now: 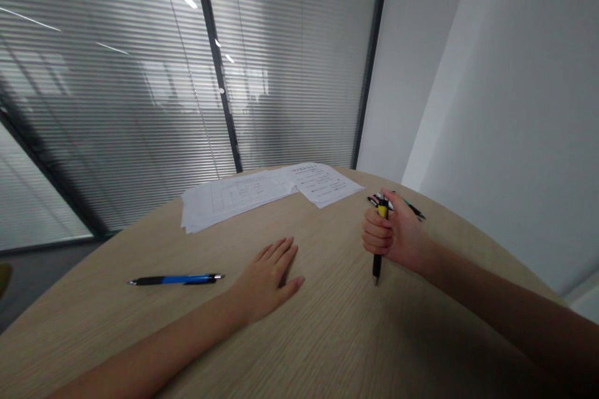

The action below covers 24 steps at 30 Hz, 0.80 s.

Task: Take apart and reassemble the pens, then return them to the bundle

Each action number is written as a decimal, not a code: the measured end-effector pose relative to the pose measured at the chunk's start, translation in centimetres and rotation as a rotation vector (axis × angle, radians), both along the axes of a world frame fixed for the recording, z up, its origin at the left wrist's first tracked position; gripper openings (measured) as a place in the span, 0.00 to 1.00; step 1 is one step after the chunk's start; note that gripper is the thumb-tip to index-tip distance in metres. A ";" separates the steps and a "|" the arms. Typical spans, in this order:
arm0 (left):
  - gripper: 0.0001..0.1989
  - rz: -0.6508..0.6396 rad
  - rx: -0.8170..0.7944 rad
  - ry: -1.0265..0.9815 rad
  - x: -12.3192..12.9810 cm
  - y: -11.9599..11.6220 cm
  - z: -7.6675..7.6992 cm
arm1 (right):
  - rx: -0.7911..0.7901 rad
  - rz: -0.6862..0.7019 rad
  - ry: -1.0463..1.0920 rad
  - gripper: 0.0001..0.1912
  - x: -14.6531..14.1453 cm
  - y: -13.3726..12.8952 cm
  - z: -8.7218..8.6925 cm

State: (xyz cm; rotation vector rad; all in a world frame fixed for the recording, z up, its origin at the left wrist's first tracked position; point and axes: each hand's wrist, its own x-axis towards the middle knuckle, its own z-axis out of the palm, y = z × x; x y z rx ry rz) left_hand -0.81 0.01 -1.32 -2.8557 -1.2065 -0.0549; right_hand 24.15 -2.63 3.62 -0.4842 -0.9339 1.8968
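My right hand is wrapped round a yellow and black pen, held upright with its tip pointing down at the table; the thumb lies near its top end. My left hand rests flat on the wooden table, fingers stretched out, holding nothing. To the left of that hand lies a blue and black pen, on its side.
Printed paper sheets lie toward the far edge, with another printed sheet at their right. Behind my right hand are more pens, partly hidden. Beyond the table stand a glass partition with blinds and a white wall.
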 end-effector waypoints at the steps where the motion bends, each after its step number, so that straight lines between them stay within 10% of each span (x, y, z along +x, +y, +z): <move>1: 0.31 0.000 -0.003 -0.002 0.0 -0.1 0.0 | -0.002 0.002 -0.003 0.27 0.0 0.0 0.0; 24: 0.31 0.002 -0.012 -0.027 -0.1 -0.1 -0.1 | 0.023 0.023 0.015 0.23 0.1 0.2 -0.4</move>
